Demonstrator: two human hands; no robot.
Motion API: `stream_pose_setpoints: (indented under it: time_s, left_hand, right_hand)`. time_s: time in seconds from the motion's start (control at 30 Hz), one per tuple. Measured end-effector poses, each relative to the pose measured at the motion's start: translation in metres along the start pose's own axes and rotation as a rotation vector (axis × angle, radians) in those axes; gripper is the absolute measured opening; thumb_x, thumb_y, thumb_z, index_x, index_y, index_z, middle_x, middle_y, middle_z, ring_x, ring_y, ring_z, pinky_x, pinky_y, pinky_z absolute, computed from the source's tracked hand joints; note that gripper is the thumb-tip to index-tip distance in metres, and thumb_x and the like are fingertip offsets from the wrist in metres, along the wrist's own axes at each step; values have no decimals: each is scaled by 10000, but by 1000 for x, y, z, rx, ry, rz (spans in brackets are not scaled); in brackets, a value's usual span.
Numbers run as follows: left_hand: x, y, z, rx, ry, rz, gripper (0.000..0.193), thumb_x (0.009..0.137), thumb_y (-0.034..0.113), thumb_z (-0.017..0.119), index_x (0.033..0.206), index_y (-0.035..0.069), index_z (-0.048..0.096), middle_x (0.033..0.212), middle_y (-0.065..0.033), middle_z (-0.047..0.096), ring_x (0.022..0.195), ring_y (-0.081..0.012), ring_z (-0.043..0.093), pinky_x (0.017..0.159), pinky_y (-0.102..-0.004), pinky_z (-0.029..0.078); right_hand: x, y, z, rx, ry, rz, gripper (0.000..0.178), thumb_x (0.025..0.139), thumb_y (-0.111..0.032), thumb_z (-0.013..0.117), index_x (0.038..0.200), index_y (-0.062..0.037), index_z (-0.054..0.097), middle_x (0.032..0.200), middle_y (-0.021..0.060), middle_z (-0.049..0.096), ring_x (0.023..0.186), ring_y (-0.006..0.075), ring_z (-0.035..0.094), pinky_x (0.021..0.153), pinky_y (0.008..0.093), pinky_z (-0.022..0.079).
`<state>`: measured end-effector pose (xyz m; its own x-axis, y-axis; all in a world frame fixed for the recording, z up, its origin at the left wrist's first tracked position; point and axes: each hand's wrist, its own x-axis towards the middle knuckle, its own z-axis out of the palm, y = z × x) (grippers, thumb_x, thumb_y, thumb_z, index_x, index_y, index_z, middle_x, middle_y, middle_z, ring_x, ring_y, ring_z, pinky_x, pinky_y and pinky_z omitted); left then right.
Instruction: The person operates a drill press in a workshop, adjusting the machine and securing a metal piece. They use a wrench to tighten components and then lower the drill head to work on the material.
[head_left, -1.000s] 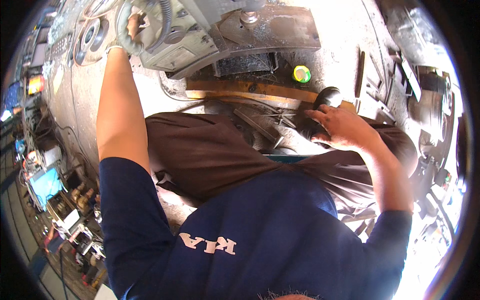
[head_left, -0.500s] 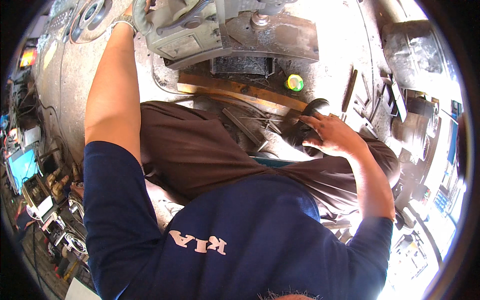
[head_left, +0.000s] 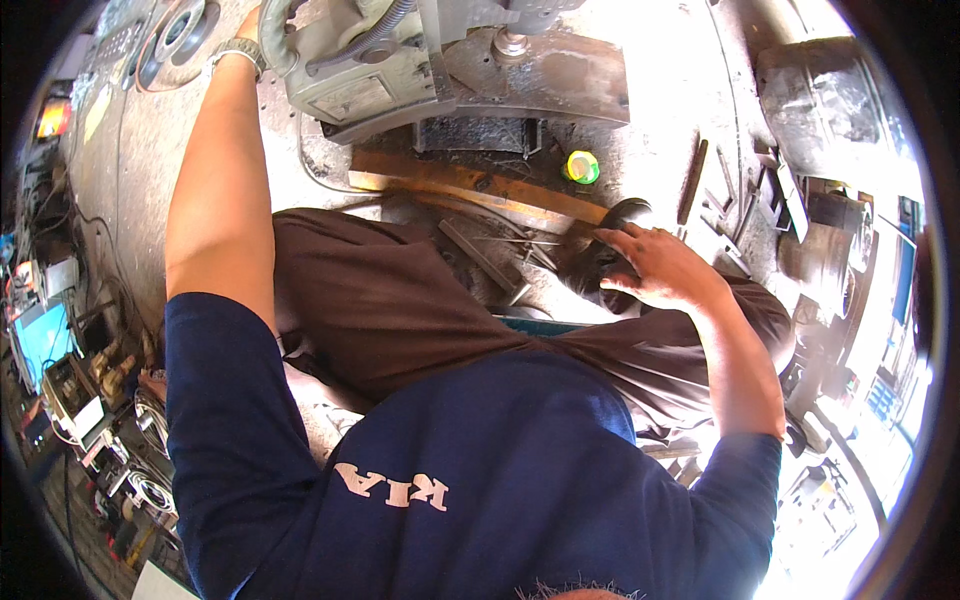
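At the upper left my left arm stretches to a grey-green machine (head_left: pixel 370 85). My left hand (head_left: pixel 254 22) is beside the machine's curved grey handle (head_left: pixel 274 38), and its fingers are mostly hidden at the picture's top edge. My right hand (head_left: pixel 655 265) is open and holds nothing, its fingers spread over the dark shoe (head_left: pixel 590 265) by my bent right leg. Under the machine's head lies a flat, worn metal plate (head_left: pixel 570 75) with a round metal fitting (head_left: pixel 510 44) above it.
A rusty brown bar (head_left: pixel 470 187) lies in front of the machine, near a small yellow-green round container (head_left: pixel 581 167). Metal offcuts (head_left: pixel 735 215) and a large metal drum (head_left: pixel 820 105) are at right. A disc-shaped part (head_left: pixel 180 35) lies at upper left, cluttered equipment (head_left: pixel 75 365) below it.
The whole view has shifted slightly, so the machine and floor things appear a little further left and up. Both hands keep nearly the same places.
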<state>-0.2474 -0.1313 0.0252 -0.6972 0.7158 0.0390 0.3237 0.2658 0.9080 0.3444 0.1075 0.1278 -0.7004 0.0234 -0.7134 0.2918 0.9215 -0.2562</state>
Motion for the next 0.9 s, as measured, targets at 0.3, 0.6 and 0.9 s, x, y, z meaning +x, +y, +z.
stream_pose_setpoints:
  time_s: [0.3,0.6,0.9]
  left_hand:
    - [5,-8,-7,-47,54,-21,468,936,408,692,1216,37,641,1171,-95,670,1014,-251,657,839,-488,554]
    - [19,-28,-26,-83,-30,-184,667,953,513,608,1475,133,438,1297,-106,558,1123,-260,570,993,-460,468]
    - [16,-34,-31,-5,30,-44,564,952,463,647,1356,90,521,1188,-126,611,999,-266,614,880,-462,506]
  right_hand:
    - [-2,0,-2,19,58,36,703,925,-487,705,1486,-121,491,1260,198,626,1098,432,643,939,516,525]
    - [2,5,0,14,36,14,687,948,-544,642,1486,-146,491,1360,149,603,1155,413,653,956,533,535]
    - [-2,0,-6,53,44,4,692,938,-484,682,1476,-89,500,1357,170,603,1163,418,644,986,513,522]
